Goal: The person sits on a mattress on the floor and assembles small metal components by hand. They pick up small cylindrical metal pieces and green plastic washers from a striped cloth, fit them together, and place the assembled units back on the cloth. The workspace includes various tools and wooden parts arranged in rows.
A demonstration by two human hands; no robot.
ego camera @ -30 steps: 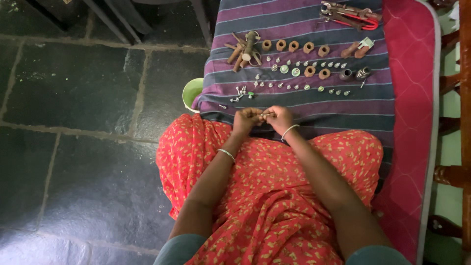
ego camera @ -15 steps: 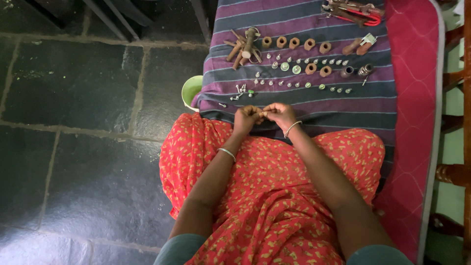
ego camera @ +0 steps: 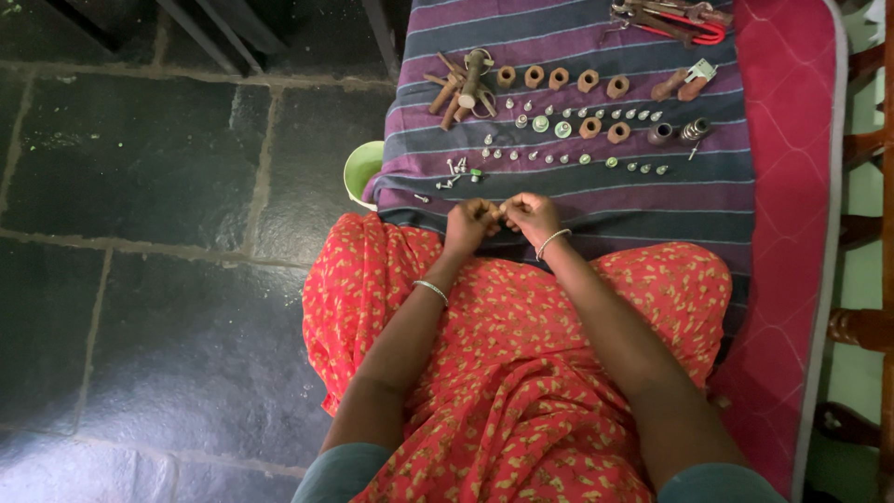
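**Two hands joined on one small part above the striped cloth**

Two hands are brought together at the near edge of the striped cloth (ego camera: pixel 577 200), just above the lap. The left hand (ego camera: pixel 468 224) and the right hand (ego camera: pixel 533 214) are closed fingertip to fingertip on a small pale part (ego camera: pixel 501 210); its exact kind is too small to tell. A bangle is worn on each wrist.

Beyond the hands, small silvery screws and fittings (ego camera: pixel 559 160) are laid out in rows on the cloth. A loose cluster of screws (ego camera: pixel 456 172) lies nearest the left hand. Brown hexagonal nuts (ego camera: pixel 559 79) are set in a line farther off, beside a pile of rusty bolts (ego camera: pixel 461 84). Red-handled pliers (ego camera: pixel 675 20) lie at the far corner. A green bowl (ego camera: pixel 361 172) stands on the stone floor, partly tucked under the cloth's edge.

In judgement, the work is best done low over the cloth, so that a dropped piece is caught there rather than lost in the folds of the red garment. A firm pinch by one hand and small turns by the other are advised, with the rows left undisturbed.
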